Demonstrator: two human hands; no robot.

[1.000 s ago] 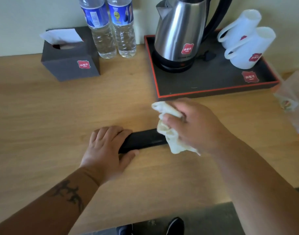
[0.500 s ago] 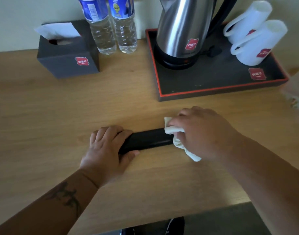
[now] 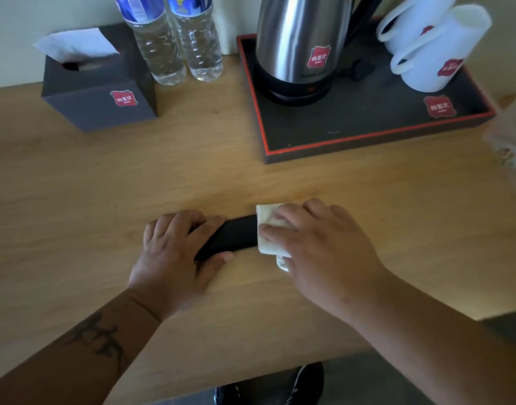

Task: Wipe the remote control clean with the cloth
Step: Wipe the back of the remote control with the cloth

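The right hand [image 3: 324,249] lies palm-down with its fingers spread flat over the folded pale cloth [image 3: 268,229], pressing it onto the right end of the black remote control [image 3: 230,238]; it pins the cloth more than it grips it. The left hand [image 3: 174,252] is curled over the remote's other end, fingers draped across the top and thumb on the near side, holding it down on the wooden table [image 3: 133,176].

In the head view, the only one there is, the remote lies flat between the two hands, and only its bare middle stretch shows. Beyond the right hand's knuckles sits the dark tray [image 3: 367,135] with the kettle [image 3: 297,45] and two white mugs [image 3: 435,48]. Beyond the left hand stand a tissue box [image 3: 101,92] and two water bottles [image 3: 177,45], all well apart from the work.

To wipe well, I judge the right hand should keep even pressure and draw the cloth along the remote's length towards the left hand, folding its edge over the sides. The left hand should hold firm so the remote does not skid, then shift to the cleaned end so that the part under it gets wiped. The underside will need a turn; whether the buttons face up cannot be told.
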